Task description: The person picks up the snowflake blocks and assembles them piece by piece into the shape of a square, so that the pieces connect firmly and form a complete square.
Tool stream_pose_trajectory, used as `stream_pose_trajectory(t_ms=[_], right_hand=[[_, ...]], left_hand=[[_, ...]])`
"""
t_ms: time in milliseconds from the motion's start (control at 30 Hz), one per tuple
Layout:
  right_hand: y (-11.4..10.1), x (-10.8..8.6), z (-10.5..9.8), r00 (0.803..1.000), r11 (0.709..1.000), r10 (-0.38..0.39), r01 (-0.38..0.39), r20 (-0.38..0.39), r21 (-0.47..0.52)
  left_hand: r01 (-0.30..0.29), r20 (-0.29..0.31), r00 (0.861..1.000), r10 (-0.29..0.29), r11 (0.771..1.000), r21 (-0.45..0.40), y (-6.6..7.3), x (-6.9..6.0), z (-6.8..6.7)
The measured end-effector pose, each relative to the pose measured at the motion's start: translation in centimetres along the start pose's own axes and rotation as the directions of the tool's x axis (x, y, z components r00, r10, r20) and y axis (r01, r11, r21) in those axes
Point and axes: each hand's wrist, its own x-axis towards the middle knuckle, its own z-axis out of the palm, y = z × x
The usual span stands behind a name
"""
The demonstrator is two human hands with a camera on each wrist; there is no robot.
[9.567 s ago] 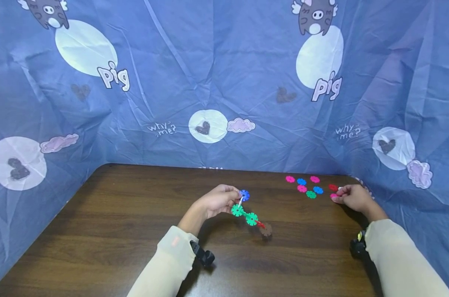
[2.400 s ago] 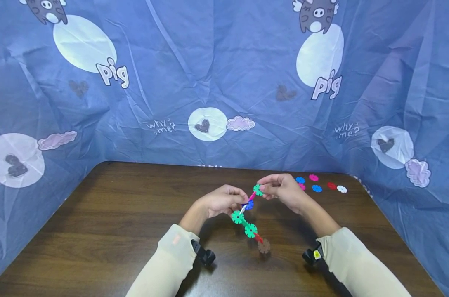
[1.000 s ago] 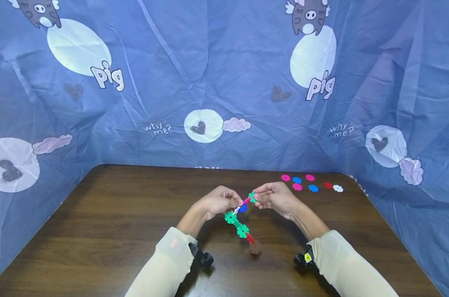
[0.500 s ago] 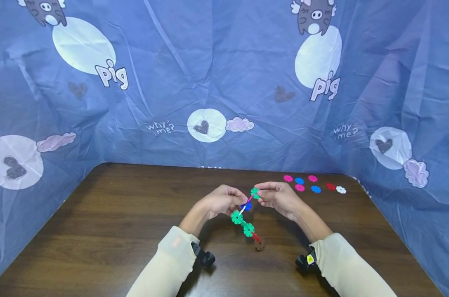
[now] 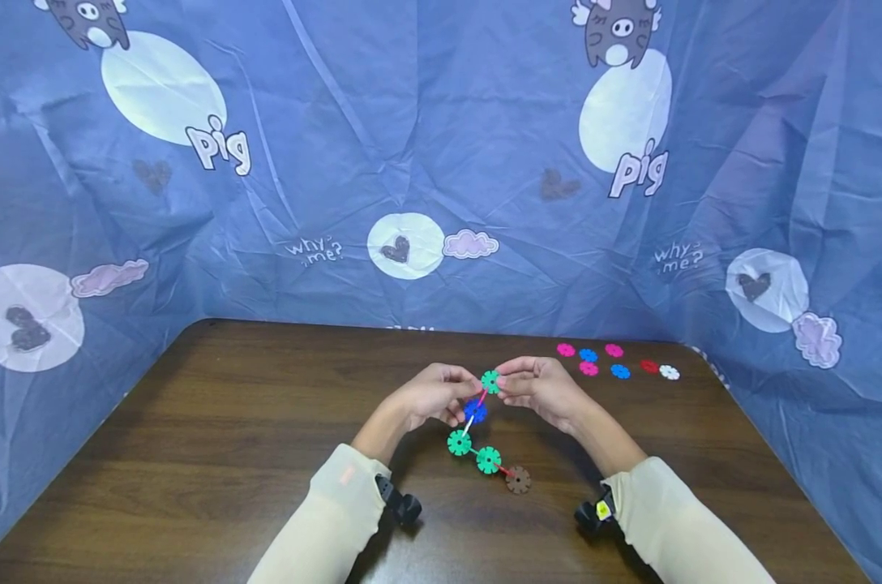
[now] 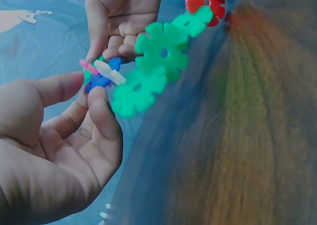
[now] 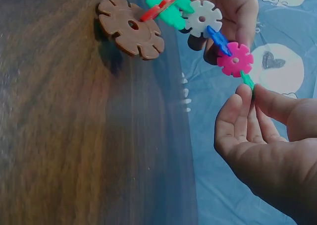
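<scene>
A chain of notched interlocking discs hangs between both hands above the table. The right hand [image 5: 543,393] pinches the green disc [image 5: 490,382] at its top end by the edge, clearly so in the right wrist view. Below it come a pink disc [image 7: 235,60], a blue disc [image 5: 475,410] and a white disc [image 7: 202,19]. The left hand [image 5: 430,396] holds the chain at the blue disc, thumb and fingertips about it in the left wrist view. Farther down are green discs [image 5: 459,442], a red disc [image 6: 205,4] and a brown disc [image 5: 518,480] at the low end.
Several loose discs lie at the table's back right: pink [image 5: 566,349], blue [image 5: 620,371], red [image 5: 649,366] and white [image 5: 670,372]. Blue printed cloth [image 5: 412,162] rises behind and beside the brown wooden table [image 5: 229,454].
The right hand came from the loose discs to the chain, which gained a pink and a green disc. Just now the right hand shifted slightly left, and the chain turned, its lower discs facing the head camera.
</scene>
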Motion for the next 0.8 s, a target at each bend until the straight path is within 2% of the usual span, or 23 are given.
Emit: stream_pose_trajectory(t_ms=[300, 467, 667, 800], right_hand=[[-0.12, 0.06, 0.65, 1.0, 1.0, 0.018, -0.018, -0.012, -0.024], [0.18, 0.21, 0.7, 0.999, 1.0, 0.024, -0.024, -0.027, -0.013], [0.5, 0.23, 0.39, 0.998, 1.0, 0.006, -0.006, -0.065, -0.011], [0.45, 0.08, 0.09, 0.998, 1.0, 0.019, -0.019, -0.063, -0.013]], left_hand=[[-0.039, -0.066, 0.996, 0.052, 0.983, 0.179, -0.26, -0.09, -0.04], [-0.045, -0.061, 0.997, 0.056, 0.986, 0.158, -0.24, -0.11, 0.02], [-0.041, 0.004, 0.999, 0.041, 0.996, 0.074, -0.37, -0.06, 0.07], [-0.047, 0.006, 0.999, 0.047, 0.994, 0.101, -0.57, 0.04, -0.05]])
